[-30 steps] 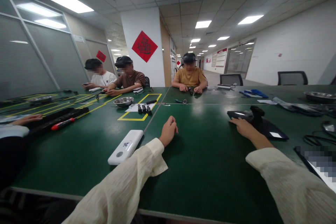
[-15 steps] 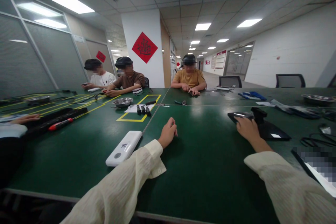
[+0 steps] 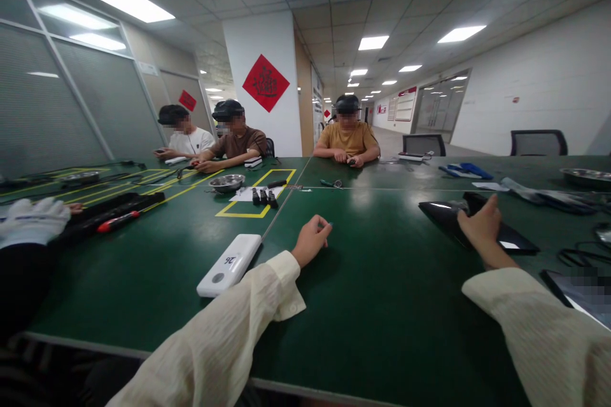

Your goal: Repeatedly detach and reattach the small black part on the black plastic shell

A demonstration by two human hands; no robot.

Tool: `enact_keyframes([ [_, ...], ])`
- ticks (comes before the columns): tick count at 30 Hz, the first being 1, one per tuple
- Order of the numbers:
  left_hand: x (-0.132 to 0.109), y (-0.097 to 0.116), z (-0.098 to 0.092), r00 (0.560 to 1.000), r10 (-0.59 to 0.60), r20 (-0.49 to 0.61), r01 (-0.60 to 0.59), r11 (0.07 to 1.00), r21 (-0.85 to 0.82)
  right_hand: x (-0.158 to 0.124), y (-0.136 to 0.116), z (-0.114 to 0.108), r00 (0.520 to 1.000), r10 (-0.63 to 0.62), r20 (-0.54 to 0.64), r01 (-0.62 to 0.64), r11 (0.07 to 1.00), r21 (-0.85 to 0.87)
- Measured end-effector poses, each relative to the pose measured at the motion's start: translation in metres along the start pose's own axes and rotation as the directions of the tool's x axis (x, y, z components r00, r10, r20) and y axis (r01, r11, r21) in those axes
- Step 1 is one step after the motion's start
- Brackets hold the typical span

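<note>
My right hand (image 3: 483,229) is closed round a black block-shaped piece (image 3: 472,202) that stands on a glossy black pointed panel (image 3: 442,215) lying on the table. The palm and fingers hide much of that piece. Near the table's middle rests my left hand (image 3: 312,241), its fingers curled together; whether anything small sits inside them I cannot make out. A white power bank (image 3: 230,265) marked 26 lies left of my left forearm.
Beyond my left hand, several small black parts (image 3: 264,196) stand by a yellow tape frame (image 3: 238,213). A metal bowl (image 3: 227,184) is beside it. At left are a co-worker's gloved hand (image 3: 35,219) and a red-and-black tool (image 3: 118,222). A tablet (image 3: 573,289) lies at right.
My right hand has moved from lying on the panel's left part to closing round the black piece. My left hand's fingers have shifted slightly. A gloved hand has appeared at left.
</note>
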State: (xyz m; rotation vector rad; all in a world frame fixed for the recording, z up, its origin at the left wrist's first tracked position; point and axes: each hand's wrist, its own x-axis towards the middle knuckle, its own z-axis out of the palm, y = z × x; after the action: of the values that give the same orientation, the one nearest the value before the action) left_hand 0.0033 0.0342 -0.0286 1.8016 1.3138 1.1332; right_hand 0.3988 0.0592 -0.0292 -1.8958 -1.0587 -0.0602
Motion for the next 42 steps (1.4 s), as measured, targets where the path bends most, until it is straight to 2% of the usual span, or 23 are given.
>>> enact_keyframes([
  [3,-0.001,0.003,-0.001,1.000,-0.012,-0.007,0.012,0.999,0.037,0.007,0.008,-0.002,0.999,-0.047,-0.021,0.046,0.999,-0.021],
  [9,0.001,0.002,-0.001,1.000,-0.006,0.008,0.006,0.994,0.105,0.012,0.020,-0.002,0.994,-0.106,0.014,0.106,0.994,-0.039],
  [15,0.002,0.001,-0.001,0.999,0.034,-0.027,-0.031,0.993,0.111,0.015,0.020,-0.001,1.000,0.029,0.008,-0.030,0.987,0.157],
  [20,0.002,0.001,-0.001,0.999,0.037,-0.036,-0.033,0.996,0.087,0.014,0.021,0.004,0.997,0.063,-0.050,-0.047,0.962,0.268],
  [25,0.001,0.000,0.000,0.999,0.034,-0.034,-0.032,0.998,0.046,0.015,0.024,0.004,0.998,-0.043,-0.038,0.051,0.969,0.244],
  [28,0.001,-0.001,0.000,0.997,0.051,-0.056,-0.051,0.999,-0.001,0.011,0.013,0.003,0.976,-0.211,-0.052,0.217,0.965,0.147],
  [31,0.001,0.000,0.000,0.992,0.069,-0.107,-0.073,0.997,-0.032,-0.002,-0.010,0.008,0.891,-0.448,-0.079,0.454,0.887,0.088],
  [34,0.001,0.003,-0.002,0.980,0.081,-0.181,-0.086,0.996,-0.021,-0.029,-0.044,0.021,0.771,-0.636,0.031,0.629,0.769,0.119],
  [36,0.000,0.005,-0.004,0.965,0.091,-0.246,-0.092,0.996,0.010,-0.056,-0.069,0.032,0.643,-0.752,0.149,0.721,0.659,0.216],
  [38,-0.001,0.008,-0.005,0.938,0.111,-0.330,-0.095,0.993,0.063,-0.088,-0.094,0.039,0.475,-0.848,0.237,0.770,0.530,0.354],
  [40,-0.002,0.010,-0.006,0.900,0.155,-0.408,-0.111,0.985,0.130,-0.121,-0.116,0.042,0.316,-0.904,0.288,0.771,0.422,0.478],
  [42,-0.003,0.012,-0.006,0.846,0.269,-0.460,-0.176,0.956,0.234,-0.151,-0.133,0.040,0.194,-0.927,0.322,0.750,0.352,0.561],
])
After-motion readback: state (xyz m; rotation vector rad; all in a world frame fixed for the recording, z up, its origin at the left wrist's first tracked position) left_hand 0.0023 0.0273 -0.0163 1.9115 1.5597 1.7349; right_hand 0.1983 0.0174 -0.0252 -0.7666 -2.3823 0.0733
